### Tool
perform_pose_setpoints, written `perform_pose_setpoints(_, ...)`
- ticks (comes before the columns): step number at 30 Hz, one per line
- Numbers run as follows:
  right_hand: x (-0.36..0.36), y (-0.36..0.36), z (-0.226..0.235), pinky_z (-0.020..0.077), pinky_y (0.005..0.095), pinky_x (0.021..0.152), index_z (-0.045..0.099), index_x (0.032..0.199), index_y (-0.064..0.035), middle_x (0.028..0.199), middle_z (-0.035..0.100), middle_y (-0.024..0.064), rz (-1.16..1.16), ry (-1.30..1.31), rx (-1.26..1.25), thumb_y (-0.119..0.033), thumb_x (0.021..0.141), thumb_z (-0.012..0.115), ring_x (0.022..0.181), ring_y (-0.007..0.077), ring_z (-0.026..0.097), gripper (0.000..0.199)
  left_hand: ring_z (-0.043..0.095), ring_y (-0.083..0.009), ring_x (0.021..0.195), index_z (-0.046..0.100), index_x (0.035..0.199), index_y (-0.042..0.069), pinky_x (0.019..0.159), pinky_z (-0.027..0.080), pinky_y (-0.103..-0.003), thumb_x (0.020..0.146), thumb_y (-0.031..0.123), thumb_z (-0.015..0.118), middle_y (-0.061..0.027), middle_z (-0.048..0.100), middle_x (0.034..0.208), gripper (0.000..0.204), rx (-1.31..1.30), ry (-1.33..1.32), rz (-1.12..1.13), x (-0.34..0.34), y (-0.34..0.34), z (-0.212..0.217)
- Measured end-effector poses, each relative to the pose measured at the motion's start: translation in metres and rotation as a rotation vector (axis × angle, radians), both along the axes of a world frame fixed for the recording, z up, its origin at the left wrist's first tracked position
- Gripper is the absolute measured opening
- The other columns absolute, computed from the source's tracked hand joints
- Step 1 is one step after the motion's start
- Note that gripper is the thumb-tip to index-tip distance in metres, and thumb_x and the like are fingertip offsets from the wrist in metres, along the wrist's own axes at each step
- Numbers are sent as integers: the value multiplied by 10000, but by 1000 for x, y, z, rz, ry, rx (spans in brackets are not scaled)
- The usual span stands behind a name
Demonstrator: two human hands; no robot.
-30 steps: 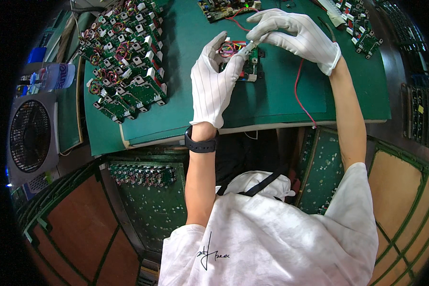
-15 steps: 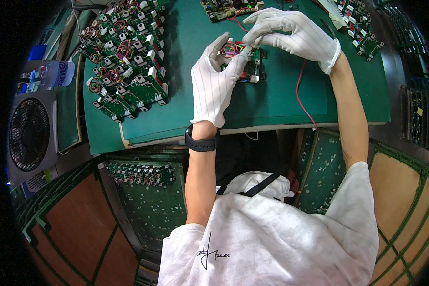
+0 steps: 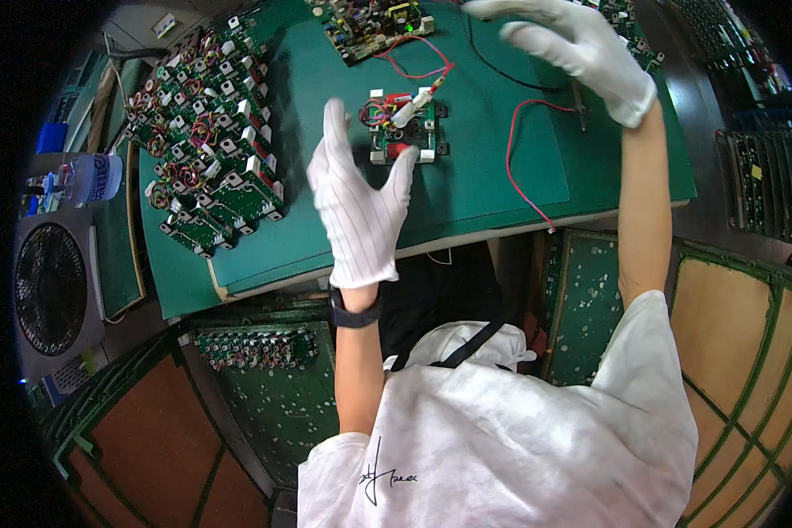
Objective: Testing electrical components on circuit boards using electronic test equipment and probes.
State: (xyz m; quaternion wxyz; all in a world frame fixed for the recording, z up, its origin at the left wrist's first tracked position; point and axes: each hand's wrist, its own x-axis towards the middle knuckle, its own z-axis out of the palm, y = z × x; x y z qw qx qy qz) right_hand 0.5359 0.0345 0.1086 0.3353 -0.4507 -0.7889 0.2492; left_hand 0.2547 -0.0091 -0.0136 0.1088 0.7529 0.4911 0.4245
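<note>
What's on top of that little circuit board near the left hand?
Coiled wires, a white connector and red parts show atop the circuit board; what lies beneath them is hidden.

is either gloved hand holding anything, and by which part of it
Nothing appears held: the left hand is open, its thumb at the lower edge of the small circuit board, and the right hand is open and visibly empty.

The counter (image 3: 473, 167) leaves a gap between the middle board (image 3: 421, 139) and the red wire (image 3: 509, 156), but clustered boards (image 3: 209, 145) block its left.
</note>
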Motion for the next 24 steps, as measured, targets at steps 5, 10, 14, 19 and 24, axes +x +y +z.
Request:
perform_pose_setpoints(5,81,-40,-47,469,316,1035,725,1255,-65,1205,735,52,-395,-191,-118,-343,1053,583,1139,186,659,372,605,-353,1019,330,1547,-44,943,475,-446,760,166,895,-198,625,1167,992,-83,207,54,9,-15,-8)
perform_pose_setpoints(10,111,-76,-97,524,419,945,749,1184,-83,1156,746,151,-606,-360,-105,-453,1037,556,1077,356,692,442,649,-305,984,413,1502,-35,881,540,-400,796,141,877,-190,656,1112,863,12,13,31,24,-48,9)
perform_pose_setpoints(14,106,-81,-108,535,430,927,739,1167,-46,1109,748,174,-709,-393,-187,-616,982,564,1031,353,706,625,668,-102,728,433,1482,-90,659,555,-254,919,200,794,-76,737,904,729,-1255,-819,-399,39,-118,23)
perform_pose_setpoints(19,83,-63,-103,561,406,875,737,1141,-14,978,756,160,-737,-480,-123,-692,923,595,930,334,727,727,605,-72,533,441,1464,-122,503,496,-228,964,380,732,-65,758,824,766,-1317,-692,-422,102,-153,-24)
perform_pose_setpoints(24,84,-44,-98,537,401,807,741,1039,32,987,735,235,-561,-499,-165,-584,900,686,884,315,711,633,566,-77,535,697,1171,-3,504,428,-242,997,422,696,-19,663,738,460,-1338,-840,-259,155,-146,-25)
